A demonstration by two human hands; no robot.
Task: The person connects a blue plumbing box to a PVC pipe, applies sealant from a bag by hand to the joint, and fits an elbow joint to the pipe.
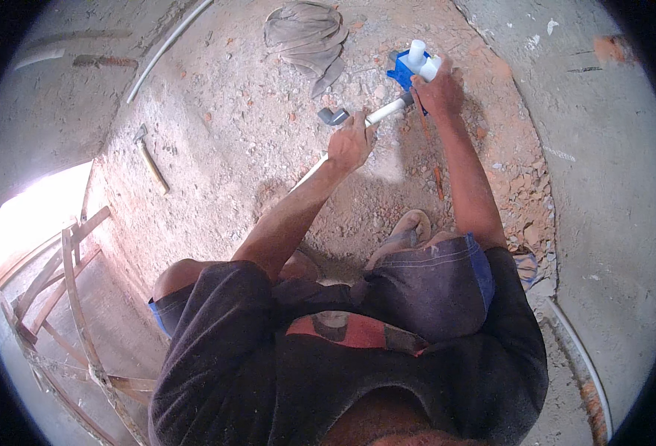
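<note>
My left hand [351,141] is closed around a long white pipe [389,111], which slants up to the right and has a dark grey piece [406,99] at its far end. Beyond that end, my right hand [441,89] has its fingers closed at a white plastic piece [430,68] with a short round stub. Blue plastic [399,75] lies beneath and beside this piece. Just left of my left hand, a dark grey elbow fitting [333,117] rests on the ground.
A crumpled grey cloth [307,37] lies on the gritty ground ahead. A hammer [151,159] is at the left, near a wooden frame [75,297]. Concrete walls stand on both sides; a pale hose [166,50] runs at the upper left. Broken rubble [532,186] lines the right wall.
</note>
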